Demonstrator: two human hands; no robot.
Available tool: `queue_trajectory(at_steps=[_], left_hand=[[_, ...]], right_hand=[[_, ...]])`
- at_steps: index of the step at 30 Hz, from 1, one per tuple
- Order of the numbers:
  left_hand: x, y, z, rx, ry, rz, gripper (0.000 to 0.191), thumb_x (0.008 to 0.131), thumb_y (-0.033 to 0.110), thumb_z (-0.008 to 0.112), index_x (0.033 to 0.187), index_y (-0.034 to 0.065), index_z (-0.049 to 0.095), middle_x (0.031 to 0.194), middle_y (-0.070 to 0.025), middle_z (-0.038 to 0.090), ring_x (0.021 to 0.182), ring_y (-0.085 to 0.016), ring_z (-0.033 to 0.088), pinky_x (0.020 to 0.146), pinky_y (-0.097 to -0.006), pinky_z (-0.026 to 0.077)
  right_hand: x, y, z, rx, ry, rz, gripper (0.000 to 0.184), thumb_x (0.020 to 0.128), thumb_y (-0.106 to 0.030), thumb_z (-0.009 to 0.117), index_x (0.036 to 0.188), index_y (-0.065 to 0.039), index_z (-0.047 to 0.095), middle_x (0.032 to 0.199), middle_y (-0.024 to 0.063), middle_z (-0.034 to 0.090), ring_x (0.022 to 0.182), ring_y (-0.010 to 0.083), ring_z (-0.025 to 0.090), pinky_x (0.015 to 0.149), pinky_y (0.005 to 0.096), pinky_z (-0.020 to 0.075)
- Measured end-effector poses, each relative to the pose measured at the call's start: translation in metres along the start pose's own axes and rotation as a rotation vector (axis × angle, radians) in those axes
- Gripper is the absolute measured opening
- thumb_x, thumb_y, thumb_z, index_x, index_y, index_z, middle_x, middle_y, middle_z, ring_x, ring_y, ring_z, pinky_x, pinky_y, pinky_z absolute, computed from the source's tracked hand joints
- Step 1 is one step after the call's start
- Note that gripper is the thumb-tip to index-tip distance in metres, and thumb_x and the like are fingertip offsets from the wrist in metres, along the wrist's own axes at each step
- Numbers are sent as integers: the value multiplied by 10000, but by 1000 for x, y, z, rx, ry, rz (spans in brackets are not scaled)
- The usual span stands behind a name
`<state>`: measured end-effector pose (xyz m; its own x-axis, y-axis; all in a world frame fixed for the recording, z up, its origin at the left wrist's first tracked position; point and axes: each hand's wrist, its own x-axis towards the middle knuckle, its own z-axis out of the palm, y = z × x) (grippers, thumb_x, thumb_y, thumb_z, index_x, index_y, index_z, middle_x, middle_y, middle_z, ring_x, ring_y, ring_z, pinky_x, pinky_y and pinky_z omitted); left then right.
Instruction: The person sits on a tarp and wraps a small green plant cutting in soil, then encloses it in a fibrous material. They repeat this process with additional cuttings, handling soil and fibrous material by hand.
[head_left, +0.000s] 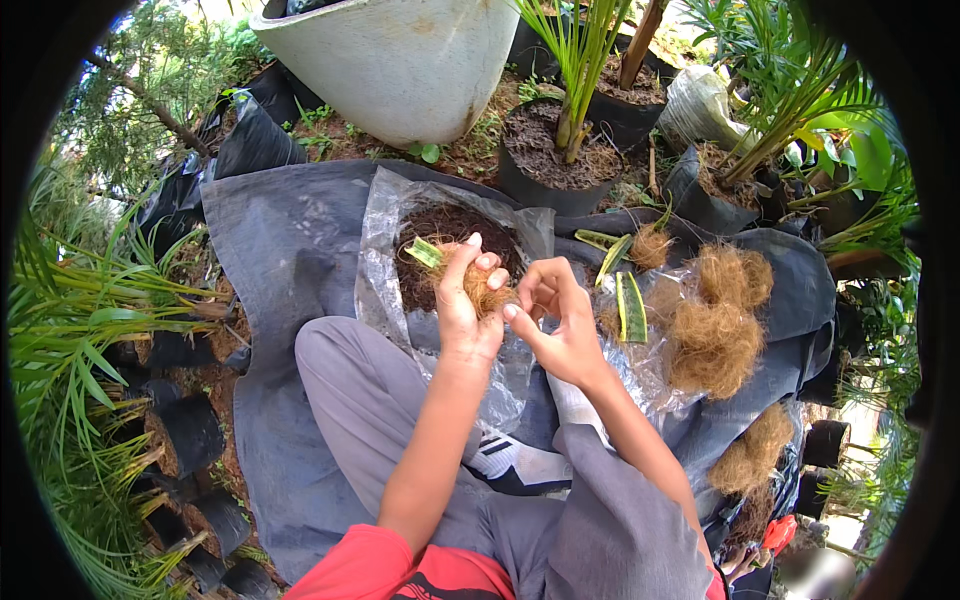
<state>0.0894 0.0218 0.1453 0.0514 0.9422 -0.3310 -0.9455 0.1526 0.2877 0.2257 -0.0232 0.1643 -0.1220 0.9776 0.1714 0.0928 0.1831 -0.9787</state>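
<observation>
My left hand (472, 300) is closed around a wad of brown coconut fibre (484, 291). A short green snake plant leaf cutting (424, 252) pokes out of its upper left end. At the lower right end of this wad is my right hand (555, 319), fingers curled and thumb tip at the fibre; whether it pinches a strand is too fine to tell. Under the hands, a clear plastic sheet (381, 247) bears dark soil mix (450, 225). To the right lie a yellow-edged snake plant leaf piece (631, 307), another cutting (613, 259) and a fibre-wrapped one (649, 247).
Clumps of loose coconut fibre (716, 337) rest on plastic at right, with more fibre (754, 450) below. A dark ground cloth (285, 247) lies beneath me. A large pale planter (397, 67) and potted palm (559, 150) stand ahead. Another person's hand (739, 562) shows lower right.
</observation>
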Motion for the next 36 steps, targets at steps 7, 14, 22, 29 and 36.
queue_trajectory(at_steps=[7, 14, 22, 29, 36], left_hand=[[-7, -8, -18, 73, 75, -206, 223, 1014, 153, 739, 852, 138, 587, 779, 11, 606, 772, -131, 655, 889, -349, 647], [-16, -24, -12, 247, 99, 209, 173, 995, 111, 777, 1041, 98, 610, 871, -43, 668, 783, -173, 697, 700, -320, 604], [-12, -30, 5, 318, 75, 501, 203, 996, 36, 756, 1068, 69, 569, 839, -50, 649, 729, -156, 675, 703, -340, 616], [-19, -37, 6, 395, -27, 485, 220, 994, -14, 721, 1062, 77, 532, 910, -43, 601, 783, -136, 658, 767, -369, 646], [14, -68, 7, 801, -242, 758, 216, 948, 12, 805, 964, 32, 590, 897, -41, 650, 744, -142, 694, 685, -303, 570]], right_hand=[[4, 17, -10, -415, -40, -514, 210, 826, -35, 884, 1012, -15, 789, 972, 103, 739, 869, 261, 727, 803, 380, 603], [1, 33, 18, -42, 153, -251, 133, 927, -32, 837, 956, 9, 714, 863, 88, 740, 781, 154, 711, 790, 309, 578], [1, 27, 27, 504, 242, 93, 129, 1012, -83, 779, 964, -23, 676, 844, 51, 704, 761, 81, 666, 635, 282, 521], [-8, 42, 12, -155, 189, -187, 193, 1024, -173, 764, 969, -20, 659, 768, 107, 654, 653, 135, 597, 592, 359, 473], [-1, 40, 7, 715, 380, 440, 220, 1148, -327, 586, 960, -219, 624, 700, -131, 472, 531, -6, 358, 471, 208, 241]])
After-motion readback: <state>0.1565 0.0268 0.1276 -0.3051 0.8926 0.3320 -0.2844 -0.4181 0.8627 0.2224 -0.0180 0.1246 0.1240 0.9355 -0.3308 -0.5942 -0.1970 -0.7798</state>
